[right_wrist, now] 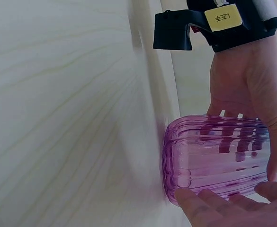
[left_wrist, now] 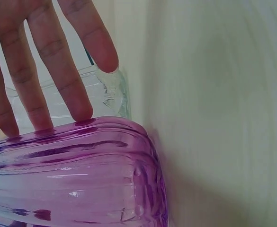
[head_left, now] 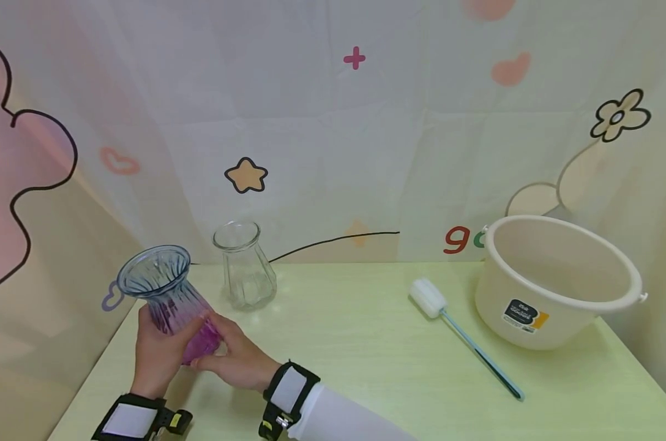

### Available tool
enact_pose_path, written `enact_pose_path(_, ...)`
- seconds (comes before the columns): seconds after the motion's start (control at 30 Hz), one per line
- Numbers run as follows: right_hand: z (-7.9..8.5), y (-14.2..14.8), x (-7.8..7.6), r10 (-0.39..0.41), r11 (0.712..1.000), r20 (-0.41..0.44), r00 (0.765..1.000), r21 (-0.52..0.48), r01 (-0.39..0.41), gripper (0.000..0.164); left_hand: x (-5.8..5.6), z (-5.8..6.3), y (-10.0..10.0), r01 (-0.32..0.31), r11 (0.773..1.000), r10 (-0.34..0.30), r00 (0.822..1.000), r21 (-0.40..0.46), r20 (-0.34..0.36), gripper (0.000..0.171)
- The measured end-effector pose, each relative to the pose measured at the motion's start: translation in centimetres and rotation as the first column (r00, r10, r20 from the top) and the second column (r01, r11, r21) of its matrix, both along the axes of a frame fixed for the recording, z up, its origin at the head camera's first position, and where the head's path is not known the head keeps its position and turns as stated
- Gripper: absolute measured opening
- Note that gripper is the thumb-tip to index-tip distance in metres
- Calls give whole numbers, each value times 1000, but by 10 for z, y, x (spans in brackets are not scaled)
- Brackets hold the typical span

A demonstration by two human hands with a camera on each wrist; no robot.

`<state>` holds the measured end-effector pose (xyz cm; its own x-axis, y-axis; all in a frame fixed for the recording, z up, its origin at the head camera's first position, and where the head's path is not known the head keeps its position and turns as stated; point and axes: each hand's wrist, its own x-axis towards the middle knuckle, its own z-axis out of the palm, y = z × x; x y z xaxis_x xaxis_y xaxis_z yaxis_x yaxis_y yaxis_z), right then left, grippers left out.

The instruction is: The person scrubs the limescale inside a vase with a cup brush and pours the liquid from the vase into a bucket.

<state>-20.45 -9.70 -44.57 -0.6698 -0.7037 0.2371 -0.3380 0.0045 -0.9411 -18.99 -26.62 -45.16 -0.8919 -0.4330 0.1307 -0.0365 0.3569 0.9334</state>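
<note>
A ribbed glass vase (head_left: 181,306), blue at its flared mouth and purple at its base, leans to the left over the left of the table. My left hand (head_left: 159,355) grips its body, thumb over the near side and fingers behind it, as the right wrist view shows. From the right, my right hand (head_left: 242,355) steadies the purple lower part. Straight, spread fingers (left_wrist: 65,75) of that hand rest their tips on the vase's side in the left wrist view. A colourless glass vase (head_left: 249,275) stands upright just behind.
Across the right of the table (head_left: 360,349) lies a brush (head_left: 465,337) with a white sponge head and a blue handle. Beyond it stands a cream bucket (head_left: 537,294) bearing a label. A printed curtain (head_left: 322,135) hangs behind the table.
</note>
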Motion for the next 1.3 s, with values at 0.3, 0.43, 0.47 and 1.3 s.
enact_pose_path(0.3,-2,1,-2,13,1000,-2,1000,-19,-13,69,1,2,1,-20,995,21,1000,-100,5,93)
enact_pose_path(0.43,-2,2,-3,9,1000,2,1000,-17,-9,68,2,2,1,-78,974,76,997,-213,-18,90)
enact_pose_path(0.47,-2,2,-3,7,1000,4,1000,-16,-6,68,2,3,1,-89,969,86,996,-230,-23,90)
enact_pose_path(1.3,-6,34,-13,-141,990,129,982,3,142,90,28,36,50,19,976,-47,991,-219,-123,86)
